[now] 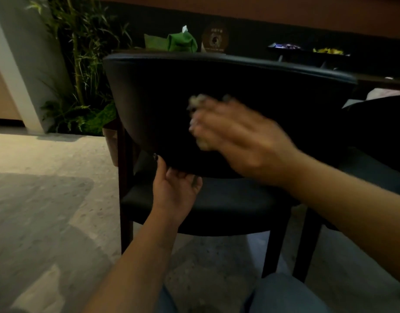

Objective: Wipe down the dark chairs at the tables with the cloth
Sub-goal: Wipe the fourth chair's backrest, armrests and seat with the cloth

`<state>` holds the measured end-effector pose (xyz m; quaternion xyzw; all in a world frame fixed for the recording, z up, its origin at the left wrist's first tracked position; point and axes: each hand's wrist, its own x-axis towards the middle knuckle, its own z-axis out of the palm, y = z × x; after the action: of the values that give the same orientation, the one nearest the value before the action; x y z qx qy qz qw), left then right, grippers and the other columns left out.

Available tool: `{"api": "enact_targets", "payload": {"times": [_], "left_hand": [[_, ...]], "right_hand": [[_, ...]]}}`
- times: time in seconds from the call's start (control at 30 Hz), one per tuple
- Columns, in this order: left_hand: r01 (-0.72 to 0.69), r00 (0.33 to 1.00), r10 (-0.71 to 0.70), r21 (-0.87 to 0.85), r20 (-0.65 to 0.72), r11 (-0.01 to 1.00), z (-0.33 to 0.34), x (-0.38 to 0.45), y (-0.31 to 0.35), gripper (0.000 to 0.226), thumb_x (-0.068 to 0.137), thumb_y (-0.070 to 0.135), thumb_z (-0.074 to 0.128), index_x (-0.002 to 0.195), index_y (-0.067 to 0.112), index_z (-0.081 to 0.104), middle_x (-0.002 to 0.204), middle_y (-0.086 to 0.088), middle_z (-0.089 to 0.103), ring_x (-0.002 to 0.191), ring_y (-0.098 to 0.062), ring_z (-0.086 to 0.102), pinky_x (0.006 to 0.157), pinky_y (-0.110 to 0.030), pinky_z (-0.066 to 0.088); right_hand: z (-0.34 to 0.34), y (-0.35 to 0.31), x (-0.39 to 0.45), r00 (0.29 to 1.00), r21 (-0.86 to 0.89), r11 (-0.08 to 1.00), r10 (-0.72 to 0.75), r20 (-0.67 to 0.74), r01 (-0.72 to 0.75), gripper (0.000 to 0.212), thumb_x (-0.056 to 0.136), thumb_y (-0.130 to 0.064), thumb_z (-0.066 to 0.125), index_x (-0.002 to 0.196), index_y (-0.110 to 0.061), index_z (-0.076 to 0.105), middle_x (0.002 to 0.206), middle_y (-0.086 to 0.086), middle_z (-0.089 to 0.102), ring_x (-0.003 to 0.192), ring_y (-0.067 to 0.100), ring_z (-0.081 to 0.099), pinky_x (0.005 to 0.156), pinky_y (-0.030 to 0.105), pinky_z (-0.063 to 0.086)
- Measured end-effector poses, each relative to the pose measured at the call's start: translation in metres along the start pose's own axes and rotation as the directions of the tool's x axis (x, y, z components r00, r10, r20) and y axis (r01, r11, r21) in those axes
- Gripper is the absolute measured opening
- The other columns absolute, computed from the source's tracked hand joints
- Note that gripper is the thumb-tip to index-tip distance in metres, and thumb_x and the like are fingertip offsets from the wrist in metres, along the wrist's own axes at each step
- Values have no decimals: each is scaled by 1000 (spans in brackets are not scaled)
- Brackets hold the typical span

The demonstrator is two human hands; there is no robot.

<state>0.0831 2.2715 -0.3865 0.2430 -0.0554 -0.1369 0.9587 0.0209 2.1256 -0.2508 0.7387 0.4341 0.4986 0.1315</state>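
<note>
- Dark, smooth upholstery covers the curved backrest of the chair [217, 86], which stands pushed in at the worktop [379, 81]; the rear face of that backrest is the surface being wiped.
- A pale cloth [200, 123] sits bunched against the middle of the backrest, only scraps of it showing past the fingers.
- The right hand [237, 138] lies flat over the cloth, fingers closed on it and pressing it to the upholstery; the hand is blurred, so it looks to be mid-stroke.
- The left hand [174, 184] pinches the lower edge of the backrest just above the seat [228, 206], thumb up the rear face and fingers curled under, steadying the chair.
- To do this pass well, I judge: keep the palm flat so the cloth bears evenly, overlap strokes along the curve, carry them out to the top rim and the lower edge, and keep the left hand braced against the push.
- The seat and the wooden legs [274, 251] seem left to do.
- Beyond, a green tissue holder [183, 41] rests on the worktop, and bamboo [81, 53] stands by the wall.
</note>
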Motion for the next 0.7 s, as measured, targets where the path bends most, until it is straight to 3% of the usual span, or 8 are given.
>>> {"api": "enact_targets", "payload": {"times": [0.1,0.27,0.33,0.4,0.47,0.53,0.63,0.7], "left_hand": [[49,998,-53,85,44,995,16,-8,-22,64,75,73,54,113,24,70,118,-2,67,110,-22,60,97,-41,37],[86,992,-95,110,82,990,31,-14,-47,82,77,77,41,128,18,63,124,-7,66,114,-24,62,91,-36,51],[57,996,-65,124,62,991,31,-12,-47,85,75,79,41,129,16,62,119,-9,66,108,-26,62,91,-39,44],[39,998,-45,159,35,987,30,-8,-49,90,70,81,42,134,19,58,112,-5,68,108,-23,62,91,-42,38],[20,999,-26,188,29,982,30,-6,-53,95,65,83,41,138,24,52,109,0,70,113,-20,62,98,-44,36],[2,1000,-8,178,30,984,30,-6,-56,91,65,84,40,133,25,56,103,1,69,117,-21,60,101,-46,35],[-31,999,27,189,23,982,32,-5,-57,83,68,85,38,124,29,64,111,-2,66,121,-24,58,105,-47,31],[-45,999,39,208,35,977,33,-6,-57,81,71,86,37,122,31,66,123,-1,65,121,-22,59,107,-48,29]], "right_hand": [[-7,13,-19,985,-67,992,97,-140,-107,38,94,-4,53,132,1,51,140,18,44,135,35,38,115,46,25],[21,-22,-93,961,-115,983,-107,256,140,34,99,-7,42,129,-2,55,138,12,48,129,32,46,112,46,29],[17,-25,-111,976,-98,995,40,212,-20,34,98,-4,43,131,-2,53,140,14,44,130,35,43,114,47,22],[9,-21,-112,950,-51,949,308,-55,-311,43,90,4,57,132,-4,52,138,20,44,130,41,41,114,53,18],[-5,-2,-95,794,66,849,515,-324,-524,48,89,8,58,135,0,47,140,27,41,133,46,32,112,61,17],[-14,22,-75,651,139,770,609,-454,-623,37,94,9,41,131,12,46,137,39,36,134,52,25,115,58,17],[-5,26,-53,410,289,608,747,-524,-739,42,87,17,35,128,22,41,137,44,34,132,57,26,118,50,19],[11,1,-54,340,354,542,800,-493,-762,46,85,19,35,130,23,37,141,41,30,135,54,24,117,52,20]]}}
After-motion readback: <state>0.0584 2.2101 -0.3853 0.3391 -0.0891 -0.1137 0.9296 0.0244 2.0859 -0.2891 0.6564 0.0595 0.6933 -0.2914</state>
